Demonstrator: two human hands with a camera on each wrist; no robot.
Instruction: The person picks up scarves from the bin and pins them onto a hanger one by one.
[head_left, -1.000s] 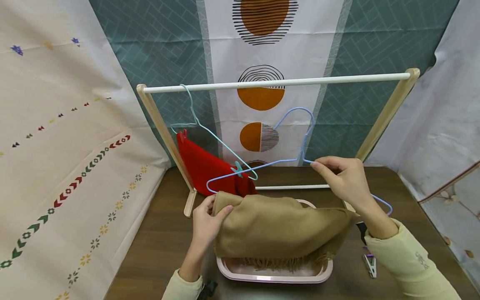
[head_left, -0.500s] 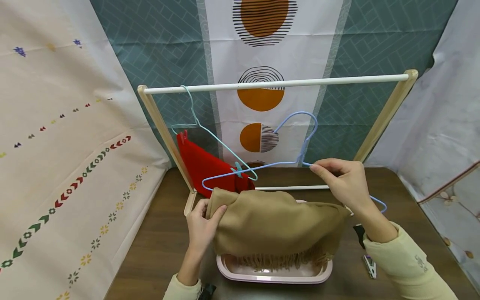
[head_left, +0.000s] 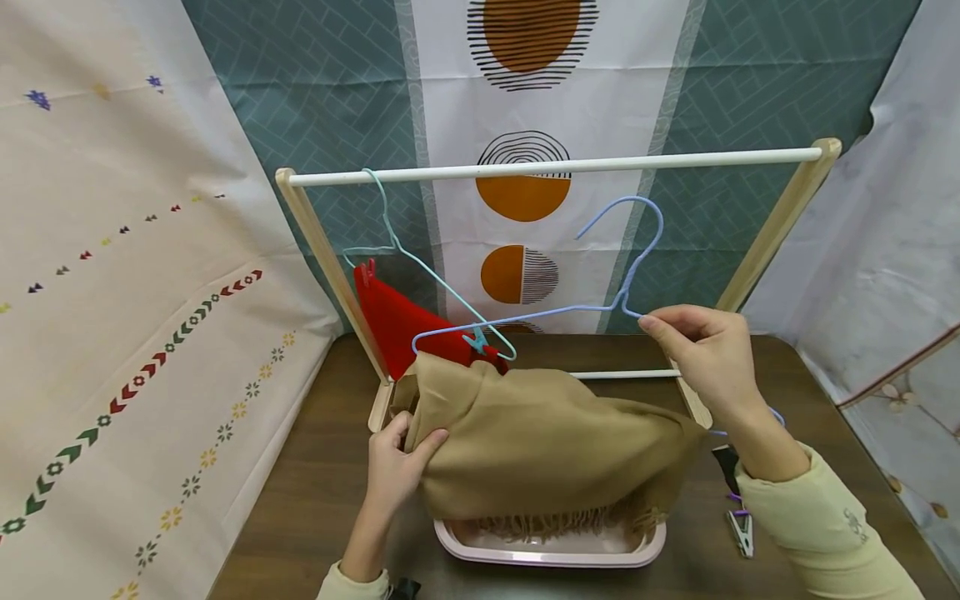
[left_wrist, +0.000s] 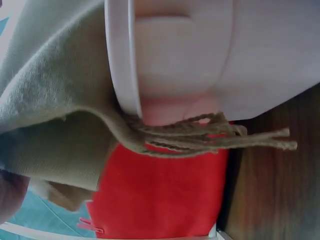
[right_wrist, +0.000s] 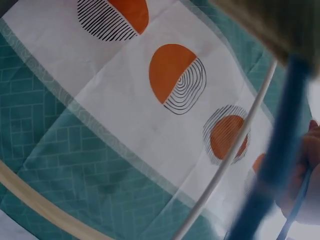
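Observation:
A blue clothes hanger (head_left: pixel 525 315) tilts in front of the rack; my right hand (head_left: pixel 708 358) pinches it just right of its hook. An olive-brown fringed scarf (head_left: pixel 540 442) drapes below the hanger's shoulders, its lower bar hidden by the cloth. My left hand (head_left: pixel 397 467) grips the scarf's left edge, thumb in front. Beneath the scarf stands a pale pink basin (head_left: pixel 547 557). In the left wrist view, the scarf's twisted fringe (left_wrist: pixel 190 135) hangs against the basin's outer wall (left_wrist: pixel 270 55). The hanger's blue bar (right_wrist: pixel 275 155) crosses the right wrist view close up, blurred.
A drying rack's white rail (head_left: pixel 600 163) spans the back. From its left end hangs a mint hanger (head_left: pixel 431 275) with a red cloth (head_left: pixel 405 321) clipped on. Clothespins (head_left: pixel 741 533) lie on the brown table (head_left: pixel 315 508) near my right sleeve.
The blue hanger has risen and its hook has shifted right, along with my right hand. My left hand has moved slightly left and down; the scarf's upper left corner stands higher.

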